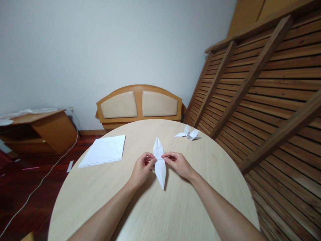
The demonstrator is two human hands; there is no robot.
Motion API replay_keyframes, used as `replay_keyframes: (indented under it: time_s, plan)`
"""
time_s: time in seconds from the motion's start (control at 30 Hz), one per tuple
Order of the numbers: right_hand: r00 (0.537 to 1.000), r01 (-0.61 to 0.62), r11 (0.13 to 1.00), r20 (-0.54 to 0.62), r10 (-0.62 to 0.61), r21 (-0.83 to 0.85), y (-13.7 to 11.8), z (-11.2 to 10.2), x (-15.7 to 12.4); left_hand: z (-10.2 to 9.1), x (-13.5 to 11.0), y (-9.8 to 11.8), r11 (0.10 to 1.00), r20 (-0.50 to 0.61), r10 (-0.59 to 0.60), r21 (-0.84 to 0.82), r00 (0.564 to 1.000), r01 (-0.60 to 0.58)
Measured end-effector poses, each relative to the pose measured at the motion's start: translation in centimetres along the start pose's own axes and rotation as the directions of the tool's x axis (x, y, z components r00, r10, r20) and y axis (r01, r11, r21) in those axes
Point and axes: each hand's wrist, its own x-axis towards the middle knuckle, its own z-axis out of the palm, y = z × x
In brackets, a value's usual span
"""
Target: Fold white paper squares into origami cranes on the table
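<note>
A long white folded paper (pixel 161 170), pointed at both ends, is held just above the middle of the round table. My left hand (pixel 143 168) pinches its left edge near the waist, thumb and forefinger closed on it. From the other side, my right hand (pixel 178 163) pinches the right edge at about the same height. The paper has a crease across its middle and stretches away from me, its far tip turned slightly left. Farther back on the right lie folded white paper cranes (pixel 192 134); their exact number is hard to tell.
A stack of white paper sheets (pixel 105 150) lies on the table (pixel 205 201) at the left. A slatted wooden frame (pixel 250 100) leans close along the right side. Behind are a headboard (pixel 139 87) and, to the left, a low cabinet (pixel 55 134) with a cable (pixel 47 174) on the floor.
</note>
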Motion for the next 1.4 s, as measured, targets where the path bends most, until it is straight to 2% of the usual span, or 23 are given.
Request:
replay_keyframes:
  time_s: [0.2,0.57,1.1,1.4]
  plan:
    - [1.0,-0.002,1.0,0.002,0.002,0.011,0.0,-0.24,-0.09,-0.42,-0.02,0.16,0.995,0.011,0.031,0.096,0.999,-0.032]
    - [0.999,0.005,1.0,0.04,-0.006,0.027,0.1,-0.62,-0.19,-0.65,0.07,-0.32,0.994,0.078,0.082,0.068,0.994,-0.087]
    - [0.997,0.013,0.997,0.068,-0.018,0.074,-0.07,-0.77,-0.2,-0.55,-0.34,0.46,0.989,0.065,0.06,0.13,0.996,-0.068]
    - [0.997,0.017,0.997,0.074,-0.023,0.076,-0.01,-0.81,-0.32,-0.67,-0.34,0.13,0.983,0.069,0.083,0.157,0.994,-0.093]
